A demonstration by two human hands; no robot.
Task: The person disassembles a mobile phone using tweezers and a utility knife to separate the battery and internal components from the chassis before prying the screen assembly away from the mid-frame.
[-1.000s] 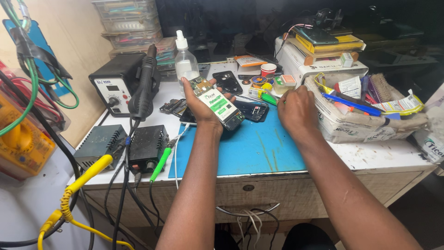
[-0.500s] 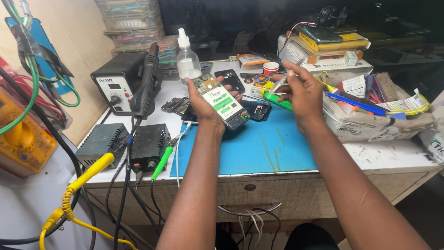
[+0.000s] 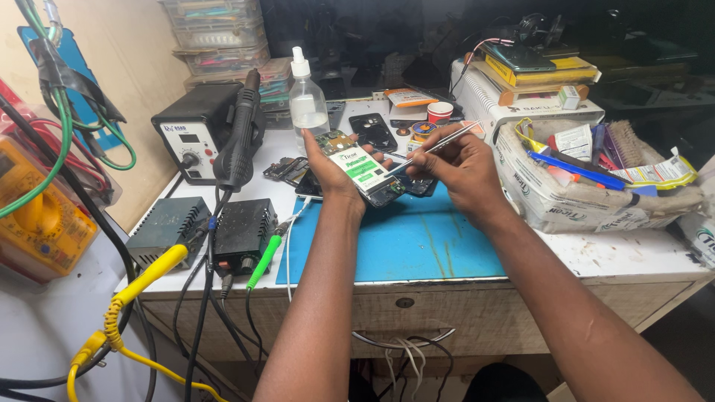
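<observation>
We see the left hand point(image 3: 333, 173) holding an opened phone point(image 3: 363, 171) with its back cover off. The fingers wrap around it from below and the thumb lies along its left edge, so the grip is firmly closed on the phone. The phone is tilted, and its top end points to about 11 o'clock. It is held above the far edge of the blue mat point(image 3: 402, 242), and a battery with a white and green label shows on its open back.

The right hand point(image 3: 462, 170) is at 3 o'clock from the phone, very near to it. It pinches a pair of metal tweezers point(image 3: 436, 146) between the thumb and the first fingers. The tweezers slant from 2 o'clock down to 8 o'clock, and their tip comes to the right edge of the phone; we cannot tell if the tip touches it.

At 12 o'clock from the phone lies a black phone case point(image 3: 373, 131), and at 11 o'clock stands a clear bottle point(image 3: 307, 102) with a white nozzle.

Half a second ago the right hand was farther back, over the small things behind the mat at about 1 o'clock from the phone. Now it has come close to the phone with the tweezers in the fingers. The left hand keeps the phone in almost the same place and tilt as before.
</observation>
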